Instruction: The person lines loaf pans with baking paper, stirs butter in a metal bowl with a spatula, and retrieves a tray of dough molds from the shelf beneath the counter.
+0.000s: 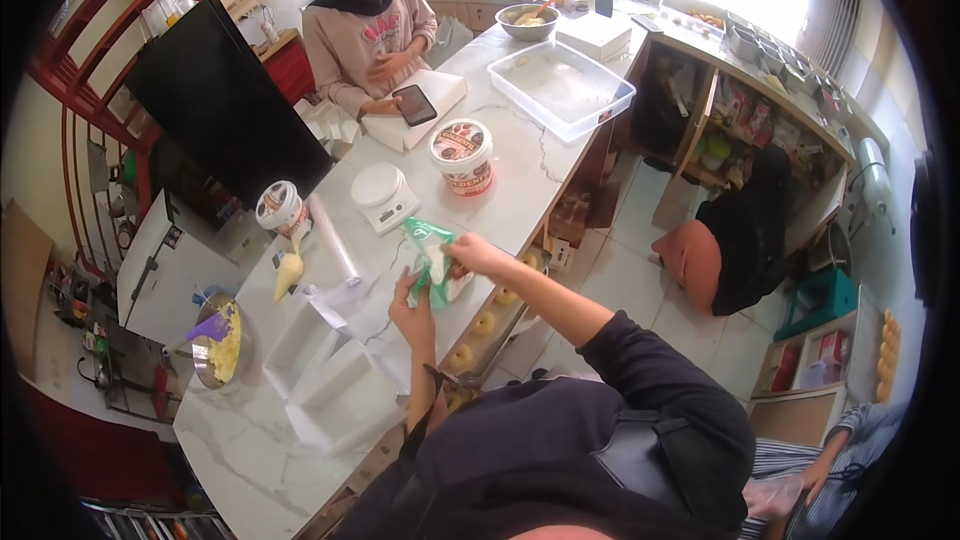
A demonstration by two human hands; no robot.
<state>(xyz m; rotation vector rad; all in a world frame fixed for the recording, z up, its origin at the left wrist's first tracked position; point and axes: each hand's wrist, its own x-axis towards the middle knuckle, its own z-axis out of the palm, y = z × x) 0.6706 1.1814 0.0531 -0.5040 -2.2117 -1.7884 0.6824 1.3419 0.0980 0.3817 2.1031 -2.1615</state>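
The left hand (408,308) had its fingers pinching one side of a green bag (434,265), and the right hand (480,257) had its fingers closed on the other side. The bag, with something white showing in it, was over the worktop (250,445) near its edge; whether it touched the surface could not be told. Beyond it stood a scale (382,190) and a tub (463,155). A roll (333,240) and white boxes (345,395) lay to its left.

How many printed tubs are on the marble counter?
2: one tub beside the white scale, another tub near one end of the plastic roll. None others show.
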